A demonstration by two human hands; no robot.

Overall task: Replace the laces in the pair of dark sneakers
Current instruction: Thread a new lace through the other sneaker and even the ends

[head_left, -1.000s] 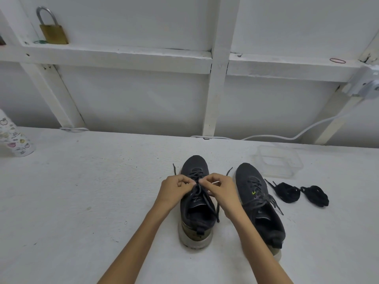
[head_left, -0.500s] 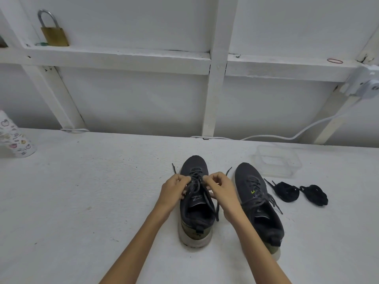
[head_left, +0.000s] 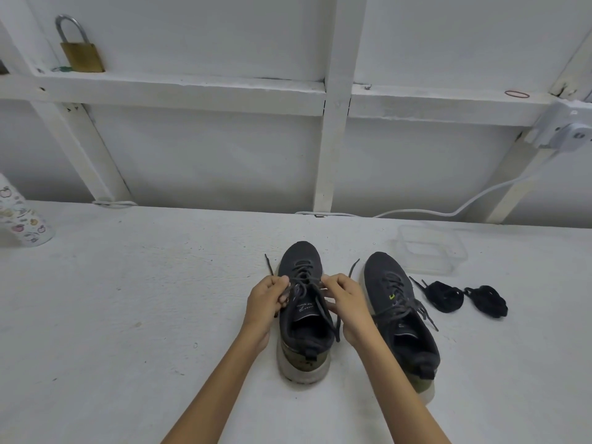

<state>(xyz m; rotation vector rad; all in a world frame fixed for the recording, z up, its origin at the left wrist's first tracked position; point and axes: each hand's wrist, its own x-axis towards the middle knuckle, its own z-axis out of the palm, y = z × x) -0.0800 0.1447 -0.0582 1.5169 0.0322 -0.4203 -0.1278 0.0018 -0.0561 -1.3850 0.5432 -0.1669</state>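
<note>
Two dark sneakers stand side by side on the white table, toes pointing away from me. The left sneaker (head_left: 301, 318) sits between my hands, its grey lace (head_left: 323, 307) loose. My left hand (head_left: 267, 301) pinches the lace at the shoe's left side. On the other side, my right hand (head_left: 344, 302) pinches the lace near the upper eyelets. Loose lace ends stick out past both hands. The right sneaker (head_left: 400, 312) stands untouched with its grey lace tied. Two bundles of black laces (head_left: 447, 296) (head_left: 488, 301) lie to its right.
A clear plastic container (head_left: 429, 249) sits behind the right sneaker. A patterned cup (head_left: 22, 219) stands at the far left edge. A white cable (head_left: 448, 211) runs along the wall at the back. A brass padlock (head_left: 81, 51) rests on the wall ledge.
My hands have drawn apart, from nearly touching over the tongue to either side of the left sneaker, pulling the lace outward.
</note>
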